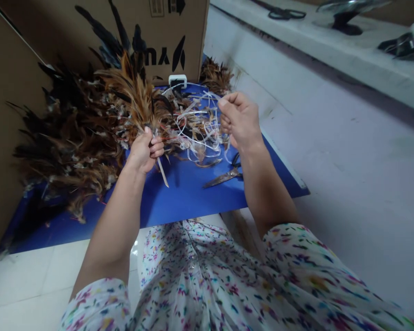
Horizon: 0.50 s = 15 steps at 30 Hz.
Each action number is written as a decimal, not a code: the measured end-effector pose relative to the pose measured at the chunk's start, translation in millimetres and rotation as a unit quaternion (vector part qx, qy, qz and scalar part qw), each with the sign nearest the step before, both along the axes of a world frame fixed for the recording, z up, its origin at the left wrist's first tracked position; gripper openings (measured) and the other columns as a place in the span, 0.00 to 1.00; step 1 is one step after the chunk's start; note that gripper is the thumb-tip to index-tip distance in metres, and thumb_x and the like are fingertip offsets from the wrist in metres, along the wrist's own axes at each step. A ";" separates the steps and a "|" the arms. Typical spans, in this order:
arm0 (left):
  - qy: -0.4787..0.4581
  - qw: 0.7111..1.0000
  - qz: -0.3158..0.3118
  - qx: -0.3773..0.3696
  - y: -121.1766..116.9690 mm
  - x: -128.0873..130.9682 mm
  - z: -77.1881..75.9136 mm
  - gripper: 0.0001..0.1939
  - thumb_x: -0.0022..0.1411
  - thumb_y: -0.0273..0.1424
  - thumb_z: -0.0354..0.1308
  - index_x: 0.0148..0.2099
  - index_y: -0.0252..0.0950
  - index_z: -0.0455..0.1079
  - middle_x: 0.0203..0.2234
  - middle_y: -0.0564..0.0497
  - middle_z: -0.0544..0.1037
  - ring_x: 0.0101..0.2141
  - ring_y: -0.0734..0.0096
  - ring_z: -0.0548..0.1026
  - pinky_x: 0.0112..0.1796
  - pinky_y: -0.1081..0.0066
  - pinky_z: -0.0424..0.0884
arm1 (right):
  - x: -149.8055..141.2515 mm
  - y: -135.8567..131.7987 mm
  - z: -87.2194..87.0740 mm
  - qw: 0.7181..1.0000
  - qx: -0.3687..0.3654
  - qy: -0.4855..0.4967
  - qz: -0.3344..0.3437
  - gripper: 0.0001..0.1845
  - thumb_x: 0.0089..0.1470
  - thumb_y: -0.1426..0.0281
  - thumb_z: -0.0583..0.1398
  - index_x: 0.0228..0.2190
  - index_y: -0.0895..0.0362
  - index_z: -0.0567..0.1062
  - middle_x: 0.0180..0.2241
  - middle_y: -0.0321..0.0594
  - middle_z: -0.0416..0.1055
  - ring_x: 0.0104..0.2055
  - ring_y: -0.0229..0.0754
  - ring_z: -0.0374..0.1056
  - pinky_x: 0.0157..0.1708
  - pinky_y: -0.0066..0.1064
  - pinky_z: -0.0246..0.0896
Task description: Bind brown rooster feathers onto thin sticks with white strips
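Observation:
My left hand [146,149] is wrapped round the base of a bundle of brown and black feathers [134,87]. Below the fist a thin pale stick [163,172] pokes out towards me. To the right, my right hand [239,119] is raised and closed in a pinch at the end of a thin white strip. Between the hands lies a tangle of white strips [202,133] mixed with loose feathers. Dark metal scissors [224,177] rest on the blue table [189,202] just below my right hand, their handles partly hidden by my forearm.
A large heap of brown and black feathers [79,124] covers the table's left side. Behind stands a cardboard box [179,27], with a small white-framed object [177,81] before it. More feathers [215,76] lie by the wall. A ledge [313,50] at upper right carries dark items.

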<state>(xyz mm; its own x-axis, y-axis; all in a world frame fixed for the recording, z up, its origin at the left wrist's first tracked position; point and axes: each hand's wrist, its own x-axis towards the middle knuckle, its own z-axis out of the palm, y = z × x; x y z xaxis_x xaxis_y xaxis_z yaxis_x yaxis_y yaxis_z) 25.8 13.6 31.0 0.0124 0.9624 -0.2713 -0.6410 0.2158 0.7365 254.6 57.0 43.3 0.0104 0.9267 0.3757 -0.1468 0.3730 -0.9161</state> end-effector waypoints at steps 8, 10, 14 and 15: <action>0.014 0.999 -0.044 0.016 -2.8 6.9 -9.7 0.19 0.70 0.38 0.53 0.28 0.36 0.54 0.16 0.60 0.58 0.13 0.88 0.51 0.14 0.84 0.46 | -25.0 -7.1 -23.7 0.980 -0.032 -0.188 0.054 0.11 0.53 0.66 0.65 0.24 0.55 0.70 0.15 0.25 0.53 0.17 0.29 0.45 0.18 0.25 0.40; 0.022 0.998 -0.056 0.021 -2.5 8.0 -12.4 0.19 0.70 0.39 0.53 0.29 0.35 0.56 0.17 0.60 0.59 0.12 0.88 0.51 0.14 0.85 0.47 | -30.0 -10.0 -27.9 0.975 -0.036 -0.206 0.069 0.09 0.54 0.68 0.63 0.25 0.55 0.70 0.15 0.25 0.54 0.17 0.29 0.46 0.18 0.26 0.41; 0.047 0.997 -0.056 0.016 -2.0 10.1 -15.2 0.19 0.72 0.38 0.50 0.29 0.35 0.55 0.17 0.58 0.62 0.12 0.88 0.51 0.13 0.85 0.46 | -35.8 -14.0 -31.9 0.967 -0.027 -0.235 0.090 0.07 0.55 0.71 0.61 0.26 0.56 0.70 0.15 0.26 0.56 0.18 0.30 0.48 0.21 0.27 0.43; 0.055 0.997 -0.053 0.014 -2.0 10.6 -15.3 0.19 0.72 0.38 0.49 0.29 0.35 0.55 0.17 0.58 0.62 0.12 0.88 0.51 0.13 0.85 0.46 | -36.4 -14.5 -32.1 0.965 -0.022 -0.246 0.091 0.07 0.55 0.72 0.61 0.26 0.56 0.70 0.15 0.26 0.56 0.18 0.30 0.48 0.21 0.28 0.43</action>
